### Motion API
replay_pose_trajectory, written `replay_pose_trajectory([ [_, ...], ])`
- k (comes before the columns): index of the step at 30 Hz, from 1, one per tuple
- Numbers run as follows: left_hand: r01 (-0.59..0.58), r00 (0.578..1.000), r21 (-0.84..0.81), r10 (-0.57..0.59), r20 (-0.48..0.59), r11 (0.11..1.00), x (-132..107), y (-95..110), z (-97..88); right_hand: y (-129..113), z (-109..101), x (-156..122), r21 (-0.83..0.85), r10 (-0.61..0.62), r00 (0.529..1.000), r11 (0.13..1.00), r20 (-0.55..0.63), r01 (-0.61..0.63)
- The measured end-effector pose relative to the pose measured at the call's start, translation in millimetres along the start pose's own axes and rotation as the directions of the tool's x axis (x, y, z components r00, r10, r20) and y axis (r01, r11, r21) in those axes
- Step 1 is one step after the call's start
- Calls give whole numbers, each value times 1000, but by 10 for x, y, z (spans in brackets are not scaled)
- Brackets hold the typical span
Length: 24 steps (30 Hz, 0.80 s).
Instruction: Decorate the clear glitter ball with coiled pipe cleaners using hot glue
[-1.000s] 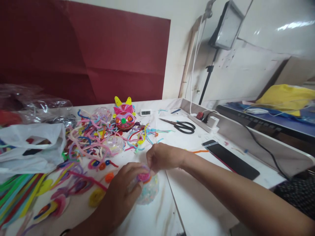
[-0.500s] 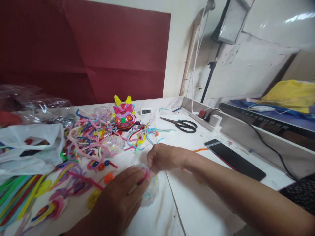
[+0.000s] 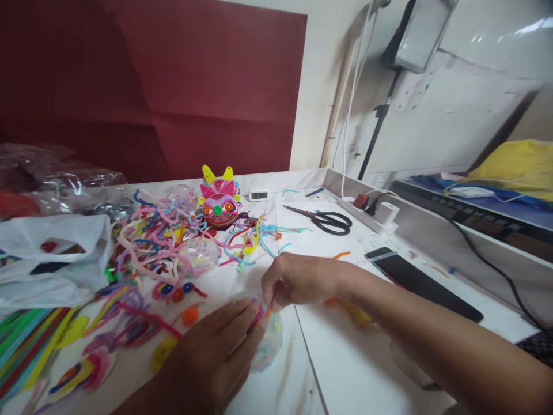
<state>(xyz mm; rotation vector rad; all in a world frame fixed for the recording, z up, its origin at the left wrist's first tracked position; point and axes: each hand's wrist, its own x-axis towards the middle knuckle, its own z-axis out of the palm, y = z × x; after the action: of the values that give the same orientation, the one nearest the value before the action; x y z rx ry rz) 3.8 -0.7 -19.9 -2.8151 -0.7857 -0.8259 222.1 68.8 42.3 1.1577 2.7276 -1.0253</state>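
A clear ball with coloured specks (image 3: pixel 270 344) is on the white table under my left hand (image 3: pixel 216 349), whose fingers are closed over its top. Pink and purple pipe cleaner (image 3: pixel 256 314) shows between those fingers. My right hand (image 3: pixel 298 282) meets the left at the ball, its fingertips pinching a short orange pipe cleaner (image 3: pixel 268 313). How the orange piece joins the pink one is hidden by the fingers. Behind the hands stands a finished pipe-cleaner lion head (image 3: pixel 220 204) with yellow horns and a green nose.
Tangled pipe cleaners (image 3: pixel 151 230) spread at the back left, with another clear ball (image 3: pixel 201 253) among them. Black scissors (image 3: pixel 330 222) lie behind my right hand. A phone (image 3: pixel 425 285) and a power strip (image 3: pixel 371 216) are at right; a white bag (image 3: pixel 52 282) sits at left.
My right hand has shifted slightly, and the orange pipe cleaner at its fingertips now shows. The left hand stays on the ball. The view has moved a little.
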Motion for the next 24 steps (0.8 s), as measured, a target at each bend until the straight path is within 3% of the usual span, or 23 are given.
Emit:
replay_pose_trajectory([
  [3,-195,978,160,203,-38,968,37,-30,-58,-3,-12,5,-24,-23,1000,999,1,23],
  [5,-226,966,252,251,-70,941,57,-28,-65,-12,-20,12,-42,-33,999,999,5,33],
  [8,-206,961,265,246,-129,942,78,-7,-63,-33,-33,23,-73,-39,999,997,18,40],
  [12,-210,969,267,236,-69,940,83,11,-84,-74,-58,30,-121,-31,999,992,39,35],
  [16,-193,974,234,216,-75,953,60,2,-55,-122,-84,30,-177,-14,998,984,56,23],
  [22,-168,944,165,207,-257,972,22,-38,122,-160,-71,31,-258,-6,999,966,42,17],
  [24,-160,948,156,195,-250,975,22,-44,146,-151,-61,47,-282,-5,1000,959,26,12],
])
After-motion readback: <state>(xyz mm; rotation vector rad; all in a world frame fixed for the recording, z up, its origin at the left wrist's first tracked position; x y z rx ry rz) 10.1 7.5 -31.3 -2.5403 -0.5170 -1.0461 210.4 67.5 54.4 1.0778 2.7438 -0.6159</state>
